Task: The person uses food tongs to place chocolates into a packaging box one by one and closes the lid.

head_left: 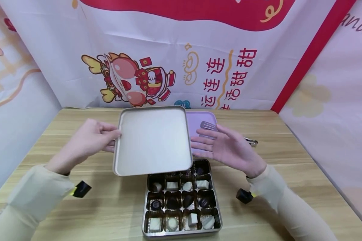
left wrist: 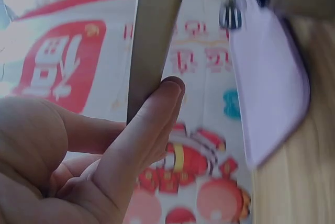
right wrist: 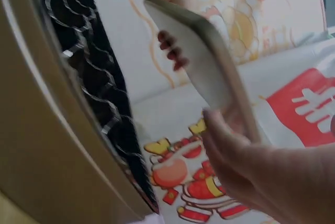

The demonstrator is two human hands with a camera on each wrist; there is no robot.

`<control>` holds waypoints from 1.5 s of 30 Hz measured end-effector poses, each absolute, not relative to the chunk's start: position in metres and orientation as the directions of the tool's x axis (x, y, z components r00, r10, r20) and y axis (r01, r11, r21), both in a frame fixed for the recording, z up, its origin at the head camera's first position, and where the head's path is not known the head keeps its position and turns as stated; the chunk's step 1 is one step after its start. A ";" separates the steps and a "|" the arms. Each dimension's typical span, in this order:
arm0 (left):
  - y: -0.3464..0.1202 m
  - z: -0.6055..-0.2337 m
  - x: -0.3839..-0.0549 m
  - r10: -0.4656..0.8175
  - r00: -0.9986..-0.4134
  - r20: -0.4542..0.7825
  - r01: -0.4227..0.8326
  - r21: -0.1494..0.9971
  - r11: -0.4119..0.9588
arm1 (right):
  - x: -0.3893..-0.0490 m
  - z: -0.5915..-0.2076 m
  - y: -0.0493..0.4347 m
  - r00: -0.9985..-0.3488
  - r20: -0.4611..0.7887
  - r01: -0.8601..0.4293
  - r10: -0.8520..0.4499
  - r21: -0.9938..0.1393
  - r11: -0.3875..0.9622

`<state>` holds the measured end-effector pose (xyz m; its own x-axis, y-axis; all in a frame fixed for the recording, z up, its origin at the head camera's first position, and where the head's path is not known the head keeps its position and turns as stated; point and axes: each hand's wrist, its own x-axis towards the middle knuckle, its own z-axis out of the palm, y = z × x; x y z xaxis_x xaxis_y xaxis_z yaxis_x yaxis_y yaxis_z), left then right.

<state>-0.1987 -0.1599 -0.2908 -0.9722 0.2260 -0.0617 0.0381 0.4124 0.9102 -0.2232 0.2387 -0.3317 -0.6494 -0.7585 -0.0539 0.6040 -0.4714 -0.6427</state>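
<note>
A square, shallow metal lid (head_left: 152, 140) is held up at a tilt, its pale flat face toward the head camera. My left hand (head_left: 88, 142) pinches its left edge between thumb and fingers. At the lid's right edge, my right hand (head_left: 229, 147) is spread with fingers extended; the fingertips reach that edge, but whether they press on it I cannot tell. Below is a metal box (head_left: 181, 235) divided into small compartments holding dark and white chocolates (head_left: 172, 224). The lid hides the box's back left part.
Behind the lid and right hand lies a lilac tray (head_left: 203, 116), partly covered. A slotted metal utensil head (head_left: 208, 126) shows over it, and a metal end (head_left: 251, 142) pokes out past the right hand. A printed cloth (head_left: 169, 40) hangs behind the wooden table (head_left: 253, 207).
</note>
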 end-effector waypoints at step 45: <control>-0.104 -0.306 -0.166 0.486 -0.257 0.835 0.917 0.052 0.396 | -0.202 -0.302 0.245 -0.598 0.619 -0.760 -0.509 -0.640 0.115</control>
<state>-0.1658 -0.1043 -0.3062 -0.2571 0.4862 0.8352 0.9167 0.3963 0.0515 -0.2016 0.2453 -0.3020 -0.5982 -0.5093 0.6187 -0.7597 0.1150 -0.6400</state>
